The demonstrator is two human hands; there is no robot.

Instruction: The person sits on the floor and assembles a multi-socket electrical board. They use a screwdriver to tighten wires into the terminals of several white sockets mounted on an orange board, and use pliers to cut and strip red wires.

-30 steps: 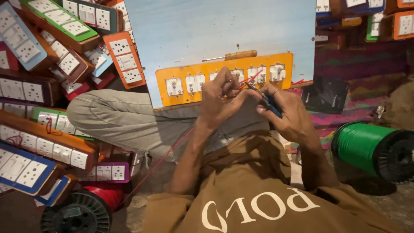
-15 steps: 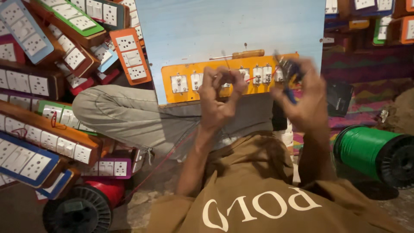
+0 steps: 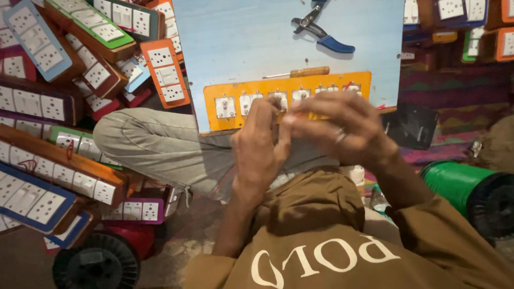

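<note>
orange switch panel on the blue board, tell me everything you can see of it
The orange switch panel is a long, flat, rectangular plate, plastic or painted board by its look, lying along the near edge of the light blue board. A row of white sockets and switches is set in it, the left ones plain to see. The left hand and right hand cover its lower middle and right, so contact cannot be told. A wooden-handled screwdriver lies just behind it.

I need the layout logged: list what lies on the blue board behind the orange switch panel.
On the blue board behind the orange switch panel: a wooden-handled screwdriver and blue-handled pliers. Both hands cover the panel's lower middle.
</note>
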